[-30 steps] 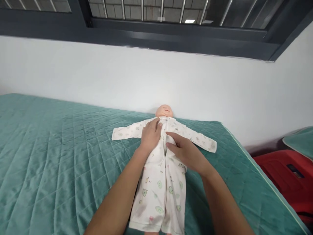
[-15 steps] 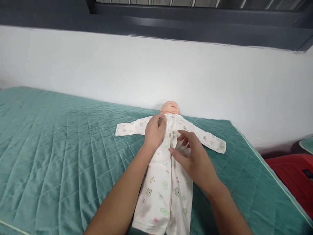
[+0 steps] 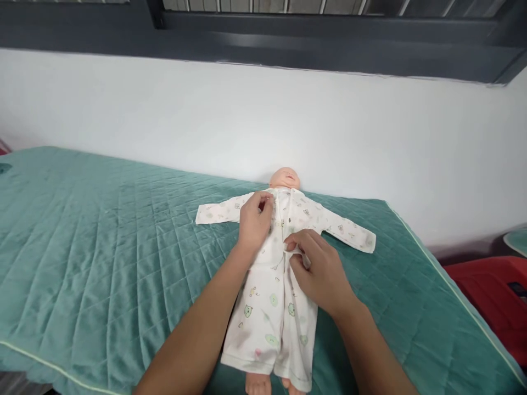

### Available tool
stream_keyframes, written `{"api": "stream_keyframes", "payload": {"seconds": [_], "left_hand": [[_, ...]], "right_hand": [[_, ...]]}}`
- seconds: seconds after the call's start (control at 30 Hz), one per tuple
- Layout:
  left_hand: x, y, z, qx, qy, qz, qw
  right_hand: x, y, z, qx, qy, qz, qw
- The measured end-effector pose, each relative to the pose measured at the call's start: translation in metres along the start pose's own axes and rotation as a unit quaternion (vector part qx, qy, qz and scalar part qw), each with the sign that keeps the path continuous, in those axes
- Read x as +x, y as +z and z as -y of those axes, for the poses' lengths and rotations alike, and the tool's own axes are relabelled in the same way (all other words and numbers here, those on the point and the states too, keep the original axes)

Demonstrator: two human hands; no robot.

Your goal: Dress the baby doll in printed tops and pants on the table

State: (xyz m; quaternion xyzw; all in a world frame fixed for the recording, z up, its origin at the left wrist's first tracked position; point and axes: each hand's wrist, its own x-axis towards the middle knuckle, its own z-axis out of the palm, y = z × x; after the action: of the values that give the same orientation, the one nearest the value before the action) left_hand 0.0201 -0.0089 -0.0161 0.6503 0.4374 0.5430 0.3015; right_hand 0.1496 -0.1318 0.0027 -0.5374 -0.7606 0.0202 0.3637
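Observation:
A baby doll (image 3: 284, 178) lies on its back, dressed in a white printed baby romper (image 3: 263, 307) with its sleeves spread to both sides. My left hand (image 3: 256, 222) rests at the upper chest on the left, thumb and forefinger pinched at the romper's front edge. Lower down, at the belly, my right hand (image 3: 319, 266) pinches the other front edge between thumb and fingers. The front opening runs between my hands. Bare doll feet (image 3: 258, 383) stick out of the leg cuffs.
A green quilted cover (image 3: 102, 247) with a pale piped edge lies under the doll. Behind stands a white wall (image 3: 206, 120), below a dark window frame (image 3: 288, 44). A red object (image 3: 489, 291) is beyond the right edge.
My right hand has moved slightly down and its fingers have closed on the romper's edge. My left fingers are pinched closer together. The view has shifted slightly, and the doll's feet now show.

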Motion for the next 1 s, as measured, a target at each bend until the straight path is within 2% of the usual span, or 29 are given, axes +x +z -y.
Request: {"api": "stream_keyframes", "payload": {"seconds": [0.1, 0.2, 0.4, 0.53, 0.67, 0.77, 0.83, 0.93, 1.0], "left_hand": [[-0.016, -0.007, -0.001, -0.006, -0.011, 0.032, 0.999], [-0.027, -0.013, -0.002, 0.0, -0.02, 0.044, 0.999], [-0.028, -0.021, -0.008, 0.056, 0.015, 0.107, 0.993], [-0.026, -0.023, -0.009, 0.07, 0.03, 0.127, 0.989], [-0.029, -0.022, -0.012, 0.099, 0.035, 0.137, 0.985], [-0.031, -0.02, -0.018, 0.161, 0.036, 0.15, 0.975], [-0.032, -0.02, -0.02, 0.197, 0.045, 0.165, 0.965], [-0.032, -0.021, -0.022, 0.21, 0.045, 0.183, 0.959], [-0.032, -0.022, -0.021, 0.203, 0.039, 0.181, 0.962]], "right_hand": [[0.0, -0.008, -0.004, -0.008, -0.002, 0.097, 0.995], [0.0, -0.013, -0.009, 0.018, -0.001, 0.134, 0.991], [-0.004, -0.012, -0.017, 0.102, 0.031, 0.057, 0.993], [-0.007, -0.008, -0.02, 0.165, 0.07, -0.003, 0.984], [-0.008, -0.002, -0.017, 0.209, 0.104, 0.007, 0.972], [-0.008, 0.003, -0.014, 0.229, 0.11, 0.027, 0.967], [-0.009, 0.005, -0.014, 0.25, 0.116, 0.018, 0.961], [-0.009, 0.005, -0.017, 0.271, 0.135, -0.039, 0.952], [-0.008, 0.005, -0.021, 0.227, 0.14, -0.087, 0.96]]}}
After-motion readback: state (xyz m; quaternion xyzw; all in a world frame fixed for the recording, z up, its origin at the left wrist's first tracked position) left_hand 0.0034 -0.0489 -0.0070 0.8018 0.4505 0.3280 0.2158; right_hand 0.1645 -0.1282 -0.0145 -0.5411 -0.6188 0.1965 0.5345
